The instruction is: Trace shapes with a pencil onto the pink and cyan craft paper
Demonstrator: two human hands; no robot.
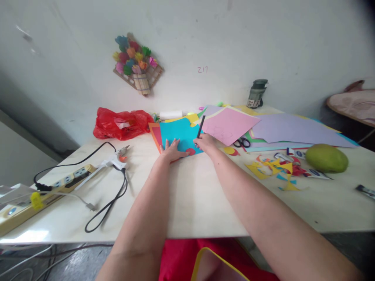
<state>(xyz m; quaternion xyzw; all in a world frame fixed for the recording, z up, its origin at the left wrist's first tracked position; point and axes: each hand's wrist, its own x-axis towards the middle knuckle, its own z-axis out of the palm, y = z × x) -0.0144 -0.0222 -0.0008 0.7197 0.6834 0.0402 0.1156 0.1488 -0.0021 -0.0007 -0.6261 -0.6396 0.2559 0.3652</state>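
Note:
A sheet of blue paper point(175, 130) lies on the table over red and orange sheets point(155, 130). My left hand point(171, 151) presses flat on its lower left part, fingers spread. Close to the left thumb, a small red paper circle point(190, 152) rests on the blue sheet near its lower edge. My right hand point(204, 143) grips a dark pen or pencil point(201, 127), held upright with its lower end at the blue paper. Just right of this hand are a yellow paper circle point(229, 150) and black-handled scissors point(242, 142), partly under a pink sheet point(227, 125) with faint drawn lines.
A red plastic bag point(121, 123) sits at the back left. A glue gun point(118, 160) and a power strip point(58, 185) with cords occupy the left side. At right lie purple paper point(299, 130), paper scraps point(272, 168), glue tubes point(318, 174), and a green fruit point(326, 158).

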